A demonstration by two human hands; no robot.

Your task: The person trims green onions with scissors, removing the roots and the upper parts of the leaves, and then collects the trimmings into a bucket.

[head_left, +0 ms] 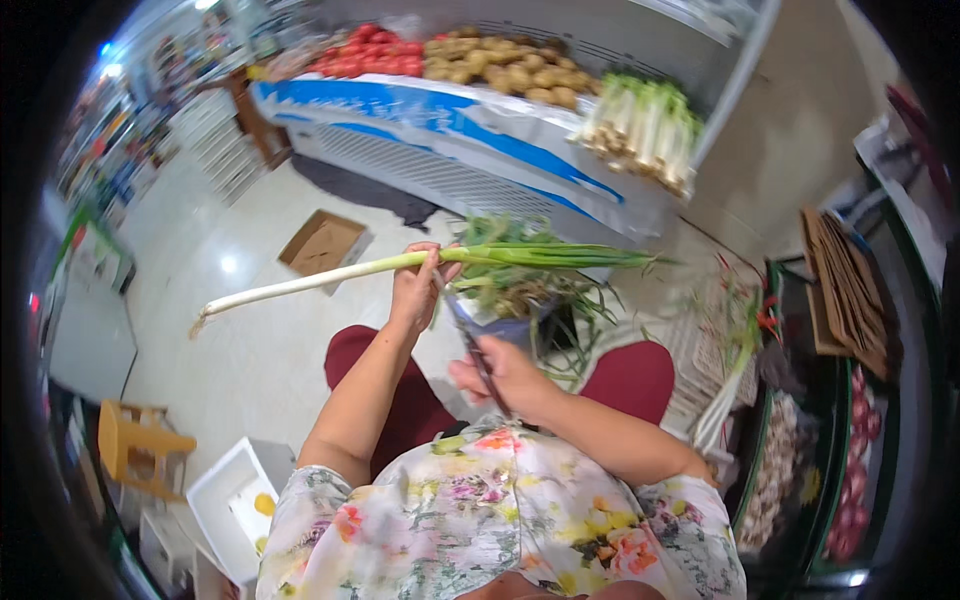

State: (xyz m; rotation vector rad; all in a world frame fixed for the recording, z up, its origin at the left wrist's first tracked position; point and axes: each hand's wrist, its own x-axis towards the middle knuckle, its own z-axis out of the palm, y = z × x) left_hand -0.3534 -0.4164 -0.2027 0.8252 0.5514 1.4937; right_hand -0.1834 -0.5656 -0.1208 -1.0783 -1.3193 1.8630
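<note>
My left hand [410, 295] is closed around the middle of a long green onion [310, 278], held crosswise in front of me. Its white shaft and small roots point left; its green leaves stretch right. My right hand [515, 378], smeared by motion, grips a knife [462, 325] with a narrow blade and dark handle. The blade's tip is close to the onion, just beside my left fingers; whether they touch I cannot tell. Beyond and below the onion, a heap of leafy trimmings [525, 292] spills over a container [510, 328] between my knees.
A display shelf ahead holds tomatoes [372, 54], potatoes [515, 68] and bundled green onions [645, 125]. A cardboard box [322, 243] lies on the floor. Garlic [775, 470] and red onions [852, 470] fill bins at right. At left are a wooden stool [135, 450] and white foam box [222, 490].
</note>
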